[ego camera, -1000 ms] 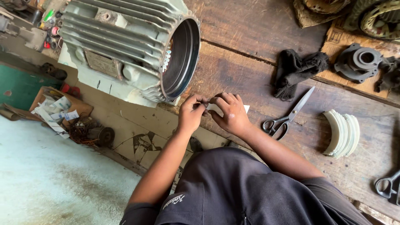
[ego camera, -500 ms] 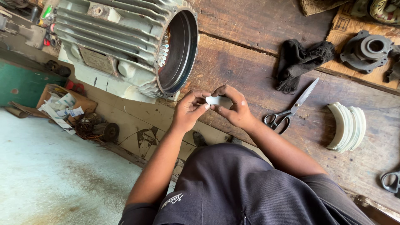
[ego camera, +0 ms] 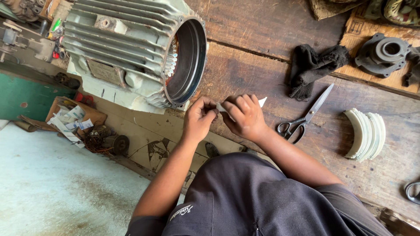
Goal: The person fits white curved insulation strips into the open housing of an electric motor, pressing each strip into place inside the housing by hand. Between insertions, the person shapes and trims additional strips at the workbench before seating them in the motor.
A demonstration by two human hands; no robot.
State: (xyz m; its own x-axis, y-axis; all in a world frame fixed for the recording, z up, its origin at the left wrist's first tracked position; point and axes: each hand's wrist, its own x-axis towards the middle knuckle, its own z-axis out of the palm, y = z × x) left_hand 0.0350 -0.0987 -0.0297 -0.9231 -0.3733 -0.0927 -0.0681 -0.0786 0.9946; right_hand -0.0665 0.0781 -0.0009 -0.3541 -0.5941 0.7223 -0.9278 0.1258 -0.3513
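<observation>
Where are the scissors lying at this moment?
In the head view, the scissors lie on the wooden bench, just beside the right hand, between it and the stack of curved white pieces.

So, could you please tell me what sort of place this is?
Probably a motor repair workshop: a large finned motor housing lies on a worn wooden bench, with scissors and a stack of curved white strips.

Single head-worn camera looks steeply down, close over the wooden workbench [ego camera: 262, 65].

White paper strip [ego camera: 261, 102], pale green ribbed motor housing [ego camera: 131, 43], seemingly black-handled scissors [ego camera: 302, 120]
</observation>
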